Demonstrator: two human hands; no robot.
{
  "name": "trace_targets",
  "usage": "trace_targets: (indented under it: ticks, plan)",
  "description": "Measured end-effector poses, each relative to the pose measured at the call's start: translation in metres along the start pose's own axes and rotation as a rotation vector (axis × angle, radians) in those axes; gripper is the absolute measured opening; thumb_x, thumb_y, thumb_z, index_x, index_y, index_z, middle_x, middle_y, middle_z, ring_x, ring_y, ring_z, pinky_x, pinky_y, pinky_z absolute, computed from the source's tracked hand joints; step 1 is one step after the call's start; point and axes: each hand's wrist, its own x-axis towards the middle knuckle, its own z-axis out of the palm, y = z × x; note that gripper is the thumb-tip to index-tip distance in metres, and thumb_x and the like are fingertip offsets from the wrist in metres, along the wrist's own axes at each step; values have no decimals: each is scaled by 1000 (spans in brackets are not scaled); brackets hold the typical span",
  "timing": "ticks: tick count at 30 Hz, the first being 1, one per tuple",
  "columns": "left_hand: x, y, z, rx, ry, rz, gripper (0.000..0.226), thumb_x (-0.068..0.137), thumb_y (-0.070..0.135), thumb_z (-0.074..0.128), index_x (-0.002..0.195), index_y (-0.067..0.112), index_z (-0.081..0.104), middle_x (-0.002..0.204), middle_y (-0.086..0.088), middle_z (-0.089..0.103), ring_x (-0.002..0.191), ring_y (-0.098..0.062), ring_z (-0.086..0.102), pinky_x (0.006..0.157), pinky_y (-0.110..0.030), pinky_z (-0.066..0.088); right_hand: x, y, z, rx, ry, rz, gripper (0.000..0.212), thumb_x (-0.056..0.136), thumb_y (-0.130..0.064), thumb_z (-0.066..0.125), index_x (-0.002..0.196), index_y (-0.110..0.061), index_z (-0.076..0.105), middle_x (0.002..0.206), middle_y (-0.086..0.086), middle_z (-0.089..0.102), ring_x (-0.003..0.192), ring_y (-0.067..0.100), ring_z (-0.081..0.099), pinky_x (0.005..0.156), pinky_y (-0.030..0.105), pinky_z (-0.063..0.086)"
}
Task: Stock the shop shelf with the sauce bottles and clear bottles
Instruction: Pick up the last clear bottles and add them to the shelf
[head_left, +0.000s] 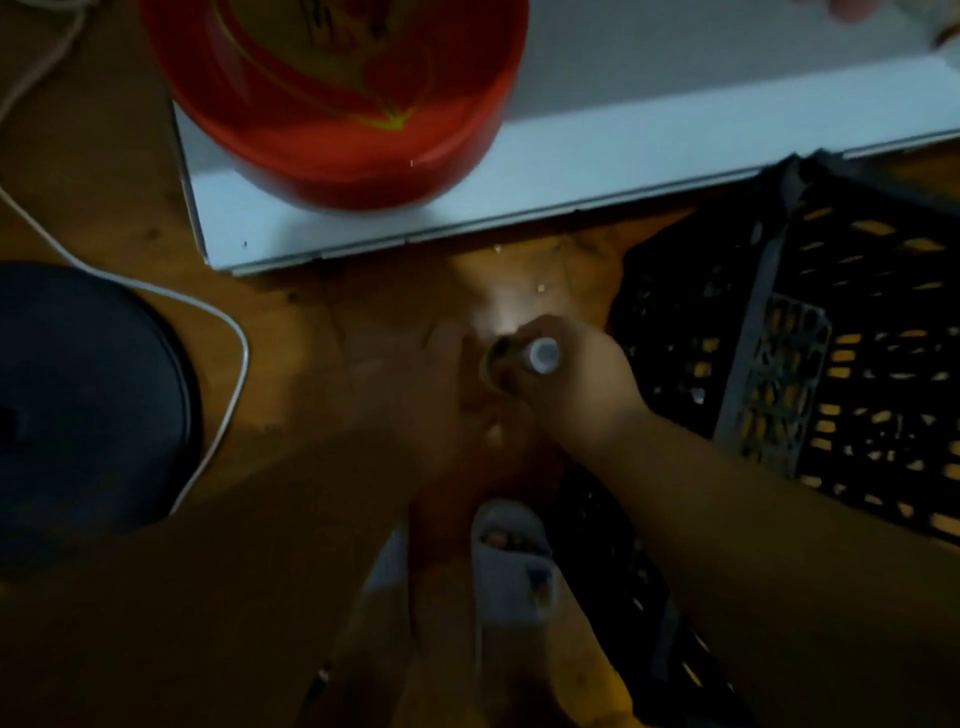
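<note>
The head view is dim and blurred, so the left hand (441, 384) is only a smeared shape beside the bottle and whether it grips anything cannot be told, while the black slatted plastic crate (810, 353) is cut off at the right edge. The right hand (576, 379) curls round a white-capped bottle (543, 354) seen end-on, cap toward the camera, long axis upright, over the brown wooden floor (322, 338). Beyond it lie a white shelf board (597, 171) carrying a red round tub (337, 104), a dark round disc (78, 395) and a white cable (228, 332) at left.
</note>
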Motion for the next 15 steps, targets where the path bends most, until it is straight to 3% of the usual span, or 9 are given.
trace_targets:
  ticks: [4, 8, 12, 15]
  plan:
    - [-5, 19, -38, -10, -16, 23, 80, 65, 51, 71, 135, 21, 45, 130, -6, 51, 115, -27, 53, 95, -48, 45, -14, -30, -24, 87, 76, 42, 7, 80, -26, 72, 81, -20, 70, 87, -3, 70, 82, 12, 65, 75, 32, 55]
    - [-27, 50, -93, -31, 6, 48, 82, 62, 42, 81, 133, 17, 48, 128, -5, 52, 115, -26, 54, 95, -36, 43, -39, -82, -67, 153, 105, 12, 6, 81, -19, 75, 83, -15, 71, 85, -2, 70, 78, 9, 65, 73, 30, 57]
    - [-65, 93, -149, -43, 67, 91, 98, 55, 66, 67, 135, 13, 48, 129, -8, 54, 118, -27, 52, 100, -35, 40, -74, -144, -121, 132, 168, -123, 7, 78, -14, 74, 78, -7, 72, 81, 6, 71, 80, 22, 66, 74, 42, 55]
    - [-100, 130, -195, -85, 88, 78, 93, 55, 62, 74, 133, 20, 48, 127, -5, 54, 114, -24, 54, 97, -40, 46, -116, -199, -174, 80, 176, -182, 8, 78, -18, 70, 79, -10, 73, 85, 4, 70, 83, 22, 64, 77, 42, 54]
